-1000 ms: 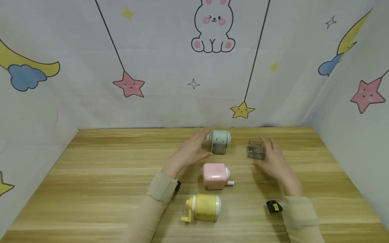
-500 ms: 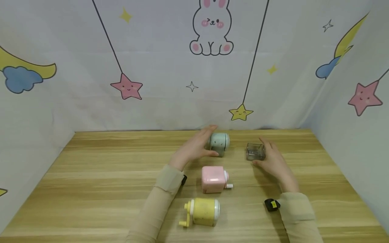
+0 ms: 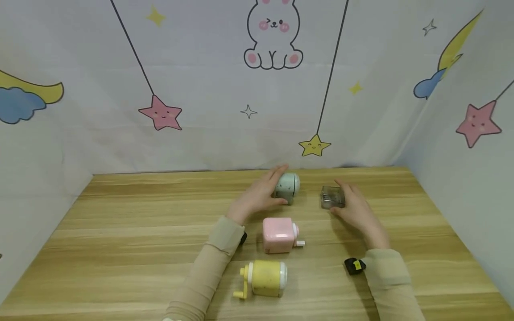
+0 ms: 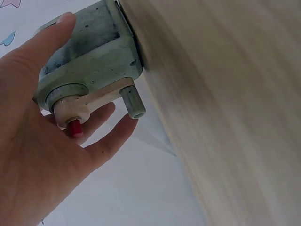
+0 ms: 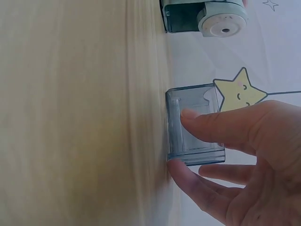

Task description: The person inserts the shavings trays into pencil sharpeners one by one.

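At the back of the table stands a mint-green crank pencil sharpener (image 3: 287, 184). My left hand (image 3: 259, 195) holds it from the crank side, thumb along one side and fingers round the other. Its crank (image 4: 106, 96) with a red tip points toward my palm in the left wrist view. The right wrist view shows a dark hollow in the base of the sharpener (image 5: 183, 18). To its right is a clear grey shavings drawer (image 3: 332, 197), resting on the table. My right hand (image 3: 355, 211) holds the drawer, thumb on one wall and fingers at the opposite one.
A pink pencil sharpener (image 3: 278, 235) stands in front of the mint one, its crank to the right. Nearer still is a yellow pencil sharpener (image 3: 266, 278), crank to the left. A printed cloth wall (image 3: 201, 147) rises behind the table (image 3: 132, 240).
My left hand has moved right and closed round the mint sharpener. My right thumb and fingers have come in on the clear drawer. The head view has shifted slightly.
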